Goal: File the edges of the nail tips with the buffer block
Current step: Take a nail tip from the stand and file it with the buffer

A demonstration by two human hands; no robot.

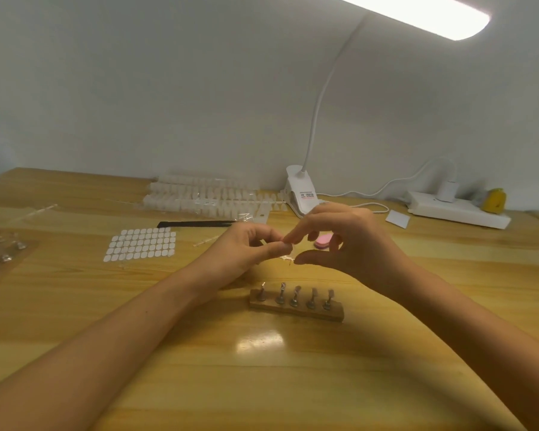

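Holds a clear nail tip (287, 251) pinched in the left hand (249, 247) above the table (168, 353); touches it with the right hand (346, 241), grip unclear. Leaves the pink buffer block (323, 241) lying just beyond, unheld. Looks barely begun: filing apparently not yet started.

— What is on the wooden table (199, 368)?
— A sheet of white dots (140, 244), a wood block (336, 314) with metal pins, a pink block (322, 241), rows of nail tips (206, 195), a white lamp clip (299, 191).
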